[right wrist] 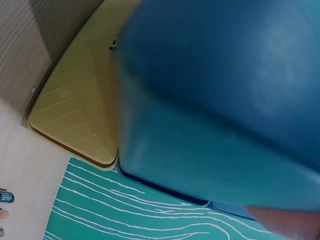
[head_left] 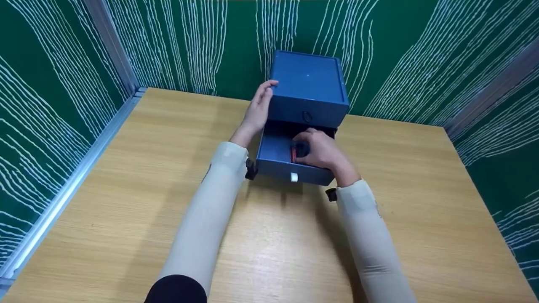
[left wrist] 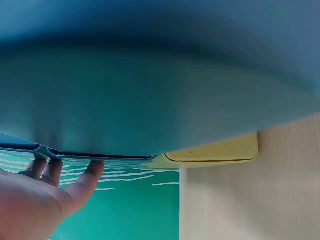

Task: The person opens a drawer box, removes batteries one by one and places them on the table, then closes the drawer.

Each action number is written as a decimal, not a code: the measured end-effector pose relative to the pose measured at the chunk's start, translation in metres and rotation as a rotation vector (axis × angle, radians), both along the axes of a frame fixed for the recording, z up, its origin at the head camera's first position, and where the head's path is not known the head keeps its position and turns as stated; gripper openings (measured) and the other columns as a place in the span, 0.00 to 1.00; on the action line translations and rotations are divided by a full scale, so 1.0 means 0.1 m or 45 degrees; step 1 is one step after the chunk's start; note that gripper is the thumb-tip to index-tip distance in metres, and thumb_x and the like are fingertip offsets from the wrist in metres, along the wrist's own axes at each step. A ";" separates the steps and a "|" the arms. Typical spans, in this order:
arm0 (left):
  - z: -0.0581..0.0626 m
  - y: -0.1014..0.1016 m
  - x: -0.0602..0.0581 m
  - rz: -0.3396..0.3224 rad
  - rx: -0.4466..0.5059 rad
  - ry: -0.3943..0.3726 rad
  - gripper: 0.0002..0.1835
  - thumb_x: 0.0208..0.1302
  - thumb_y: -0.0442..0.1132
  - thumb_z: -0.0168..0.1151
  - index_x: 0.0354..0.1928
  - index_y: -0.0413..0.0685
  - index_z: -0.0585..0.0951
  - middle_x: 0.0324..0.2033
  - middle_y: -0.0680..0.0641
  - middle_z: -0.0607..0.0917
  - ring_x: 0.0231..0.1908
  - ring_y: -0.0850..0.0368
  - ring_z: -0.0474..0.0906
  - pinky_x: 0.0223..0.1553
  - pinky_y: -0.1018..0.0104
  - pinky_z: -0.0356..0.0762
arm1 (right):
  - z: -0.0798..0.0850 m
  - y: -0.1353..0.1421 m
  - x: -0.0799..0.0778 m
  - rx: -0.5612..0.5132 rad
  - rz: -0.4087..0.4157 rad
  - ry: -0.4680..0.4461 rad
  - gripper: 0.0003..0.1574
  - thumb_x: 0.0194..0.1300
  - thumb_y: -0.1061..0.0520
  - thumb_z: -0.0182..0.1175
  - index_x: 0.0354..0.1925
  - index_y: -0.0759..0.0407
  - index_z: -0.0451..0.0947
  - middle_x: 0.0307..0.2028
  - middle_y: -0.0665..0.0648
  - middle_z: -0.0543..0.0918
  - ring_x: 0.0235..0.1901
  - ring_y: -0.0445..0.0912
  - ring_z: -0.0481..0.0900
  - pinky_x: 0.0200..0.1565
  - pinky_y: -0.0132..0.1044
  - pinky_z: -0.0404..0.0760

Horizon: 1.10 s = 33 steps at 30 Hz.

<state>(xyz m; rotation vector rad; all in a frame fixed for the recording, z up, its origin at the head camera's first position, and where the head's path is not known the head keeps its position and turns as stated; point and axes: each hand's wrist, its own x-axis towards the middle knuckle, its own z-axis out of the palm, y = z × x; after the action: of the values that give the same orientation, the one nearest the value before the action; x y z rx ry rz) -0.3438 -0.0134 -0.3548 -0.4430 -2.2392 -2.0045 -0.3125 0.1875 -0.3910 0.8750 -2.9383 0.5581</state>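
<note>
A blue drawer box stands near the back of the table, its lower blue drawer pulled out toward me. Against the box's left side rests my left hand, fingers mostly straight and the tips by the top edge. My right hand reaches into the drawer with bent fingers around a small red and dark object; what kind it is cannot be made out. Part of that hand shows at the lower right in the right wrist view, the object hidden there behind the drawer.
Both wrist views show a yellow base section of the box, beneath the blue drawer. A small dark cylinder lies at the left edge of the right wrist view. Green walls with white lines enclose the wooden table.
</note>
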 end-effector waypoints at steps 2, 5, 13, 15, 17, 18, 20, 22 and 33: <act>0.00 0.00 0.00 -0.001 -0.003 0.006 0.20 0.69 0.47 0.29 0.59 0.56 0.62 0.63 0.55 0.59 0.63 0.63 0.52 0.62 0.63 0.51 | 0.00 -0.01 -0.01 0.067 -0.008 -0.003 0.31 0.40 0.45 0.68 0.45 0.54 0.76 0.44 0.55 0.75 0.43 0.49 0.71 0.50 0.44 0.68; 0.00 0.00 0.00 -0.012 0.003 0.012 0.20 0.70 0.47 0.29 0.60 0.55 0.61 0.63 0.55 0.60 0.63 0.63 0.52 0.62 0.63 0.51 | 0.00 -0.02 0.00 0.147 -0.038 -0.014 0.32 0.40 0.44 0.67 0.46 0.52 0.76 0.44 0.55 0.75 0.43 0.51 0.70 0.50 0.45 0.68; -0.12 -0.01 -0.13 -0.011 0.021 0.025 0.19 0.69 0.49 0.30 0.58 0.62 0.63 0.62 0.58 0.60 0.62 0.65 0.54 0.62 0.62 0.51 | -0.01 -0.06 0.00 0.242 -0.079 0.013 0.33 0.39 0.42 0.67 0.45 0.51 0.77 0.44 0.55 0.75 0.42 0.52 0.69 0.48 0.47 0.69; -0.18 -0.01 -0.19 -0.005 0.017 0.039 0.19 0.68 0.51 0.30 0.57 0.65 0.63 0.61 0.60 0.61 0.62 0.66 0.54 0.62 0.62 0.51 | -0.02 -0.07 0.00 0.259 -0.087 0.015 0.33 0.38 0.41 0.67 0.46 0.51 0.76 0.44 0.55 0.75 0.42 0.52 0.69 0.47 0.48 0.69; -0.15 -0.01 -0.15 0.000 0.010 0.037 0.19 0.68 0.51 0.30 0.58 0.63 0.63 0.62 0.59 0.60 0.62 0.65 0.54 0.62 0.62 0.51 | -0.02 -0.08 0.00 0.276 -0.088 0.029 0.33 0.38 0.41 0.67 0.46 0.51 0.76 0.43 0.55 0.75 0.41 0.53 0.69 0.46 0.49 0.70; -0.12 0.00 -0.13 0.004 0.002 0.035 0.19 0.68 0.51 0.30 0.58 0.62 0.63 0.62 0.58 0.60 0.62 0.64 0.53 0.62 0.61 0.52 | -0.02 -0.08 0.01 0.284 -0.082 0.042 0.33 0.39 0.41 0.66 0.45 0.52 0.76 0.43 0.56 0.75 0.41 0.53 0.70 0.45 0.49 0.70; -0.07 0.00 -0.06 0.008 -0.005 0.020 0.20 0.69 0.49 0.30 0.59 0.59 0.62 0.63 0.56 0.59 0.63 0.62 0.53 0.62 0.61 0.51 | -0.03 -0.08 0.01 0.300 -0.074 0.067 0.32 0.39 0.42 0.66 0.45 0.52 0.76 0.42 0.56 0.76 0.40 0.54 0.70 0.43 0.50 0.71; 0.00 -0.01 0.01 0.006 -0.008 0.007 0.20 0.70 0.47 0.30 0.60 0.55 0.61 0.63 0.53 0.59 0.63 0.60 0.53 0.62 0.61 0.51 | -0.03 -0.08 0.02 0.307 -0.066 0.090 0.32 0.39 0.43 0.65 0.45 0.53 0.76 0.41 0.57 0.76 0.39 0.55 0.71 0.41 0.51 0.72; 0.00 -0.01 -0.01 -0.015 0.006 -0.019 0.20 0.69 0.48 0.29 0.60 0.58 0.61 0.63 0.55 0.59 0.63 0.62 0.53 0.62 0.61 0.52 | -0.01 -0.09 0.01 0.302 -0.094 0.034 0.30 0.41 0.44 0.66 0.44 0.54 0.77 0.41 0.57 0.76 0.39 0.54 0.70 0.44 0.49 0.71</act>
<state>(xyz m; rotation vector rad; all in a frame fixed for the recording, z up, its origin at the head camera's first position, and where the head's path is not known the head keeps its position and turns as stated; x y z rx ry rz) -0.3447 -0.0149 -0.3544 -0.4439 -2.2455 -2.0246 -0.3116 0.1785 -0.3924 0.7786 -3.0403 0.1943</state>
